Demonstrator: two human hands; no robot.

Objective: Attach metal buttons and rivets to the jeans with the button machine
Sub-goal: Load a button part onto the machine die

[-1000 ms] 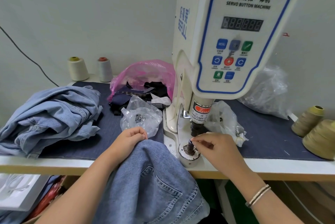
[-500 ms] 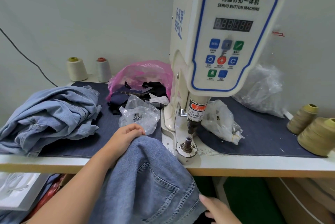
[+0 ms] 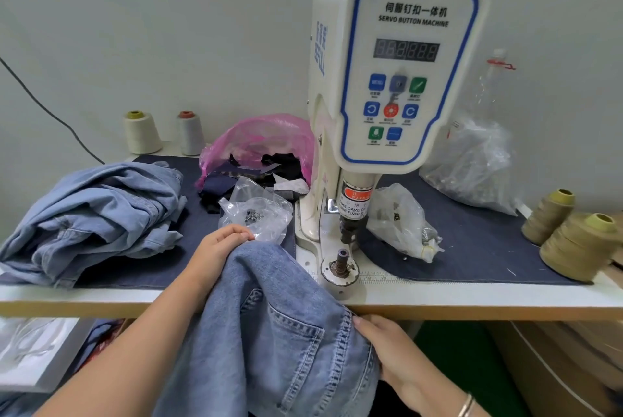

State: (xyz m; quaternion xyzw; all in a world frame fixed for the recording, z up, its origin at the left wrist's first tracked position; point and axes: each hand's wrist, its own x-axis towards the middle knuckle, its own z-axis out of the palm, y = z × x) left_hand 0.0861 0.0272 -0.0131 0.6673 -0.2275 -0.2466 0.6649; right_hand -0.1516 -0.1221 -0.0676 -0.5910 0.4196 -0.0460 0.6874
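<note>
A pair of light blue jeans (image 3: 269, 342) hangs over the front edge of the tabletop (image 3: 472, 295) in the lower centre of the frame, a back pocket with its stitching facing up. The left hand (image 3: 219, 248) grips a bunched fold of the denim at its top, just in front of a clear plastic bag (image 3: 256, 211) that holds small metal pieces. The right hand (image 3: 387, 349) sits lower, below the tabletop edge, its fingers curled round the stitched hem at the right side of the jeans; a thin bracelet (image 3: 467, 405) shows on that wrist.

The white button machine (image 3: 397, 79) stands in the centre right, its blue-bordered panel labelled "SERVO BUTTON MACHINE" facing the camera. Under its head, the lower die post (image 3: 340, 263) rises from a round base plate, just right of the raised denim and not touching it; whether a button sits on the post cannot be told.

At the left of the frame lies a crumpled heap of pale denim (image 3: 94, 214) on a dark blue mat (image 3: 478, 248). Behind the clear bag is a pink bag (image 3: 259, 143) with dark scraps. Two thread cones (image 3: 141, 131) stand at the back left, and olive thread cones (image 3: 573, 244) at the far right. Another clear bag (image 3: 401, 221) lies right of the machine
</note>
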